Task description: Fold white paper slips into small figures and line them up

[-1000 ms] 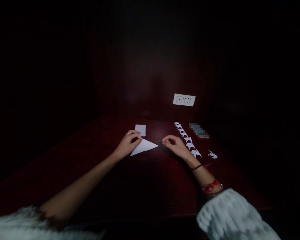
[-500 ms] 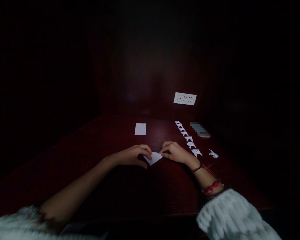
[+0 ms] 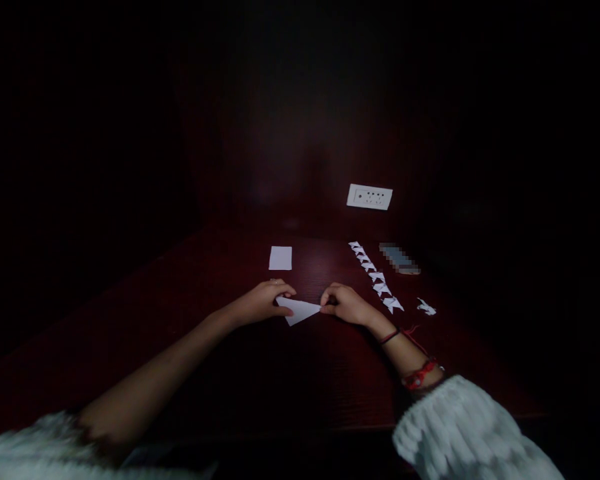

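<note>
A white sheet of paper folded into a triangle (image 3: 296, 311) lies between my hands above the dark red table. My left hand (image 3: 266, 301) grips its left corner, thumb on the near face and fingers along the far edge. At the right tip, my right hand (image 3: 344, 304) pinches the paper between thumb and curled fingers. Beyond my hands lies a flat white square of paper (image 3: 281, 258). To the right of my right hand runs a slanting row of several small folded white paper pieces (image 3: 377, 277).
A phone (image 3: 400, 259) with a blurred screen lies right of the row. A crumpled white scrap (image 3: 427, 307) sits nearer on the right. On the back wall is a white socket panel (image 3: 370, 197). The table's (image 3: 220, 393) near edge runs below my forearms.
The paper triangle has turned and shifted slightly left, and more of it shows. My left hand has moved left and away from me to its corner. My right hand has barely moved.
</note>
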The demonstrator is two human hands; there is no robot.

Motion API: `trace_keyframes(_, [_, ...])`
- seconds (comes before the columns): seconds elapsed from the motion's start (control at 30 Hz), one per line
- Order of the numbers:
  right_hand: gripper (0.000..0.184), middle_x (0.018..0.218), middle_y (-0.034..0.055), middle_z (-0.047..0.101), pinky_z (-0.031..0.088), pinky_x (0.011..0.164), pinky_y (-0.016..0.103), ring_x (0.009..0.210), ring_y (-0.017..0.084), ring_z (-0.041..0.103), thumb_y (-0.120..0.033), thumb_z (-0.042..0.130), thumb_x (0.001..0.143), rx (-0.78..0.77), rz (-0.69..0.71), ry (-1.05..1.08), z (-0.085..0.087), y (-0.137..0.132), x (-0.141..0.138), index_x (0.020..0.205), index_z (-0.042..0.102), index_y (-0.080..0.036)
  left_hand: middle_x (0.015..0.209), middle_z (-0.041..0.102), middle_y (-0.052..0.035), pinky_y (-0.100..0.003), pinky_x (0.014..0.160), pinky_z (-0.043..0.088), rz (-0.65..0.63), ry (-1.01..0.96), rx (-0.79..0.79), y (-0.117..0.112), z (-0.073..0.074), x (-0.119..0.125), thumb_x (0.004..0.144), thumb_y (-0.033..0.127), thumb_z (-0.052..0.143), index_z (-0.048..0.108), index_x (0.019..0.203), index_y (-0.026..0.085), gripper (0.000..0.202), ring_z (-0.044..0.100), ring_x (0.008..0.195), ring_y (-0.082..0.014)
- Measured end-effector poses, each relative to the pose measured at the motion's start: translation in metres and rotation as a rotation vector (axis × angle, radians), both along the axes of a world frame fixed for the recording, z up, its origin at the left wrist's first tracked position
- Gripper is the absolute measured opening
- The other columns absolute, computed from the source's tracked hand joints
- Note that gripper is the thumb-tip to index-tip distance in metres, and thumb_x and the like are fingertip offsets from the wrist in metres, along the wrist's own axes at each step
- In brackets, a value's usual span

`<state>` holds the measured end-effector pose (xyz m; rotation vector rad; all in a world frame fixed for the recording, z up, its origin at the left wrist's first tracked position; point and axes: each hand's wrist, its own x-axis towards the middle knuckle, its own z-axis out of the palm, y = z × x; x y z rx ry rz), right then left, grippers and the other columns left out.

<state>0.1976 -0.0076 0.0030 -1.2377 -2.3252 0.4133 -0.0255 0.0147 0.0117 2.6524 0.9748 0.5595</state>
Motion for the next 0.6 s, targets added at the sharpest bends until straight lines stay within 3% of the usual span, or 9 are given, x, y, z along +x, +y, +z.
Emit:
trace_keyframes(0.2, [0.028,0.080,0.0025,0.050,0.037,0.066,0.023,0.073,0.011,0.046,-0.025,0.061,0.064,0.055,0.048,0.051,-0.003,-0.002,-0.003,0.090,0.056,-0.018,0.077,0.052,0.0007,-0.024,0.067,0.036,0.039,0.019,-0.008,0.000,-0.002,0.003,0.064,0.041,0.055,0.055,0.091,0.023,0.032,0.049,0.074,-0.0150])
trace_keyframes(0.33, [0.027,0.086,0.0043,0.050,0.036,0.073,0.025,0.081,0.013,0.046,-0.028,0.056,0.069,0.115,0.116,-0.027,-0.002,-0.003,-0.003,0.095,0.057,-0.020,0.082,0.051,-0.0004,-0.025,0.070,0.035,0.023,0.013,0.004,-0.003,-0.001,0.005,0.068,0.038,0.053,0.055,0.091,0.023,0.028,0.048,0.077,-0.0155])
trace_keyframes(0.47, [0.022,0.085,0.0045,0.052,0.035,0.076,0.025,0.083,0.014,0.047,-0.028,0.052,0.072,0.160,0.156,-0.086,0.000,-0.001,0.000,0.092,0.059,-0.020,0.096,0.049,-0.0013,-0.025,0.078,0.033,-0.127,0.039,0.012,-0.011,0.007,0.005,0.068,0.038,0.054,0.054,0.094,0.024,0.029,0.046,0.090,-0.0162])
trace_keyframes(0.6, [0.020,0.085,0.0043,0.054,0.036,0.073,0.023,0.079,0.012,0.049,-0.026,0.051,0.074,0.149,0.208,-0.083,0.003,0.000,0.001,0.090,0.060,-0.019,0.094,0.053,0.0003,-0.025,0.076,0.033,-0.216,0.119,0.046,-0.018,0.014,0.005,0.068,0.039,0.056,0.053,0.098,0.028,0.033,0.049,0.086,-0.0164])
